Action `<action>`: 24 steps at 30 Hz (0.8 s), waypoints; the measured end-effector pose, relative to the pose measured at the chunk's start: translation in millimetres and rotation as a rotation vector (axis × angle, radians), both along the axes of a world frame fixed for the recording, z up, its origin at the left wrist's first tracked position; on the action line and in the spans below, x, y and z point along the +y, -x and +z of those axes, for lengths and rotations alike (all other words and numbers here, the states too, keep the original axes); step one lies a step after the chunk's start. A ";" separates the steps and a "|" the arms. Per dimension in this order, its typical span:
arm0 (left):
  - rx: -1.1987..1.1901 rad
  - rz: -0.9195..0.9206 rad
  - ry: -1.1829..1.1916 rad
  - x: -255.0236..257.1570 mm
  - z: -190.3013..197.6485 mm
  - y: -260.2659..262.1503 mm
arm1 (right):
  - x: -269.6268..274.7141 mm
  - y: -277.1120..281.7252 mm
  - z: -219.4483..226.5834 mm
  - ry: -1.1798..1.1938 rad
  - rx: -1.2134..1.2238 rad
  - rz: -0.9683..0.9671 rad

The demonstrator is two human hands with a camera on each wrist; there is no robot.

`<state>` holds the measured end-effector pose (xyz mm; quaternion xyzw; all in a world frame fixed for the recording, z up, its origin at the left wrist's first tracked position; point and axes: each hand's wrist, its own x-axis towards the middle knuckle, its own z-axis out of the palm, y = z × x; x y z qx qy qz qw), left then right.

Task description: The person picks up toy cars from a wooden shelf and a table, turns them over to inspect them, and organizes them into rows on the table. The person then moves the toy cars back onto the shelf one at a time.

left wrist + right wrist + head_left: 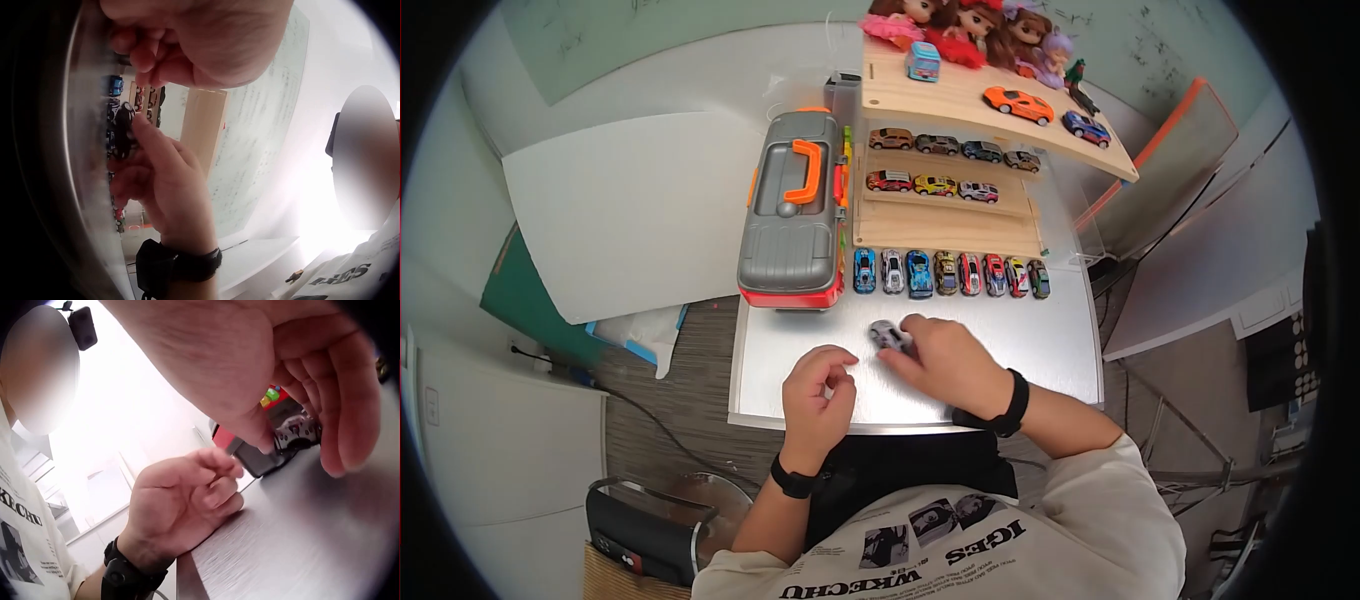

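A white-and-black toy car (886,334) is at the middle of the metal-topped table, between the thumb and fingers of my right hand (953,357). The right wrist view shows its dark front (297,432) close over the tabletop, the thumb on one side and the fingers on the other. My left hand (818,397) hovers by the table's front edge, left of the car, its fingers loosely curled around nothing. Beyond the held car stands a row of several toy cars (918,274), parked side by side below the wooden shelf.
A grey toolbox (790,240) with an orange handle stands left of the row. Two tiers of the wooden shelf (950,222) carry more toy cars. On its top board (960,95) are dolls, a blue toy bus (922,62), an orange car (1018,104) and a blue car (1086,129).
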<state>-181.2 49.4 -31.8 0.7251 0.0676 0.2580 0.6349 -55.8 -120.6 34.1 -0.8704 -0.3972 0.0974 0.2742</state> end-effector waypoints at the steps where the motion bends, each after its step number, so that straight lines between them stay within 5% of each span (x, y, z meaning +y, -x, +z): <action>1: 0.010 -0.005 -0.017 -1.9 5.4 -0.7 | -0.6 4.0 -1.1 -0.067 0.075 0.031; 4: 0.124 0.005 -0.313 -12.0 17.5 -4.4 | -22.9 6.6 -5.6 -0.256 0.312 0.049; 7: 0.090 0.034 -0.745 -23.9 15.8 -12.7 | -72.3 -5.6 -4.8 -0.173 0.232 0.046; 12: 0.280 0.071 -0.871 -35.1 24.0 -24.8 | -162.3 -22.1 -15.1 -0.188 0.291 -0.115; 14: 0.311 0.094 -0.874 -34.6 25.1 -30.7 | -188.0 -23.8 -20.3 -0.277 0.684 -0.235; 17: 0.307 0.118 -0.942 -35.1 30.0 -37.9 | -214.3 -25.7 -44.4 -0.572 0.936 -0.233; 20: 0.327 0.121 -0.983 -39.7 33.1 -41.3 | -222.0 -23.0 -50.7 -0.591 0.828 -0.175; 24: 0.361 0.149 -1.060 -40.8 29.4 -42.3 | -220.5 -18.3 -46.4 -0.483 0.392 -0.051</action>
